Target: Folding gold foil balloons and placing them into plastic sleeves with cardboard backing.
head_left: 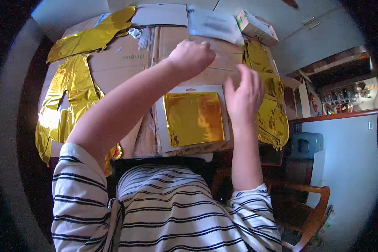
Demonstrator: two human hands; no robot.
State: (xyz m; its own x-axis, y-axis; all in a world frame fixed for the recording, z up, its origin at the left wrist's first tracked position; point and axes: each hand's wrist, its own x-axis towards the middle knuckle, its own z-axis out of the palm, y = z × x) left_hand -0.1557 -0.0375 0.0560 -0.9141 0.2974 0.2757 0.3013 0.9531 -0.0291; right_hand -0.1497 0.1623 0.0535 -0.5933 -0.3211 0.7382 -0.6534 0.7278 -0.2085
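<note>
A folded square of shiny gold foil point(194, 119) lies on a white card with a hanging slot point(190, 89), near the front edge of the cardboard-covered table. My left hand point(192, 57) is above the table beyond the card, its fingers closed. Whatever it may hold is hidden. My right hand point(245, 94) hovers by the card's right edge, slightly blurred, with its fingers apart and nothing visible in it. Flat gold foil balloons lie around: one at the left point(69, 90), another at the far left point(92, 35), and more gold foil point(269, 101) along the right side.
White ribbon rolls point(134, 32) and thin clear sticks point(145, 40) lie at the back. Behind them are a white sheet point(159, 14), a clear plastic bag point(214, 25) and a small box point(256, 27). A wooden chair point(319, 201) stands at the lower right.
</note>
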